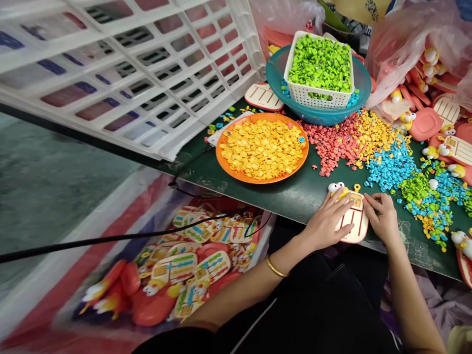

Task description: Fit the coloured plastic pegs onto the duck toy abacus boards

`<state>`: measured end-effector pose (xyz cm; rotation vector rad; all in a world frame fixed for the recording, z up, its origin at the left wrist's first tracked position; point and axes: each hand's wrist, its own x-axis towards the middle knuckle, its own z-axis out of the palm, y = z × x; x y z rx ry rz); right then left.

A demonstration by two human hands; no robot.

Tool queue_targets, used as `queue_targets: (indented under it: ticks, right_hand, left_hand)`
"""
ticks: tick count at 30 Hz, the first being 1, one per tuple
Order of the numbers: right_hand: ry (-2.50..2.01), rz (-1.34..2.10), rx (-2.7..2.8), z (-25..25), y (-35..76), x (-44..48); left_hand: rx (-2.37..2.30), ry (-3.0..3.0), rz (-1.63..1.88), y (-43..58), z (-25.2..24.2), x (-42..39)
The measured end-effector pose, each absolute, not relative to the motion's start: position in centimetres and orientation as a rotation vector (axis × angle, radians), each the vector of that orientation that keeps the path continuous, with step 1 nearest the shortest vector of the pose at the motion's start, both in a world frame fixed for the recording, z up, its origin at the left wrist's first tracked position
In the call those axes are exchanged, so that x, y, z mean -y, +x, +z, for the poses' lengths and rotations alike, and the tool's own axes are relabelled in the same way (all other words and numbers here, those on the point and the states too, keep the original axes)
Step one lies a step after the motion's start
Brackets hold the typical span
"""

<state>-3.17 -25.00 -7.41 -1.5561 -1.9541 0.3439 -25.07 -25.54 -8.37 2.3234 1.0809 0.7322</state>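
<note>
A toy board (355, 221) with a cream face, red grooves, a yellow loop on top and a bulging-eyed bird head lies at the table's front edge. My left hand (326, 221) grips its left side, fingers reaching across the upper part and thumb over the lower face. At the upper right edge, my right hand (383, 216) has its thumb and forefinger pinched together; whatever is between them is too small to make out. The bird head's eyes (336, 187) show just beyond my left fingers.
Loose red (330, 142), yellow and blue beads (393, 164) are heaped on the green table. An orange plate (261, 181) holds yellow pieces; a white basket (320, 96) of green beads sits in a blue bowl (273, 73). A white crate (165, 142) leans left, above boxed bead-filled boards (177, 268).
</note>
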Motion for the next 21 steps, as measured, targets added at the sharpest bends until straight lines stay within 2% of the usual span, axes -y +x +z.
queue_targets:
  ticks: [5,16,21]
  right_hand:
    - [-1.545,0.362,1.922,-7.9,-3.4,24.5]
    - [-1.495,0.793,1.705,-7.4,-2.5,23.3]
    - [-1.483,0.546,1.676,-7.7,-2.6,24.2]
  left_hand:
    - [-1.075,2.313,0.711,-25.1,-8.4,25.4]
    - [-1.020,2.281,0.891,-24.9,-8.6,25.6]
    - [-1.057,2.282,1.017,-24.2,-8.6,26.8]
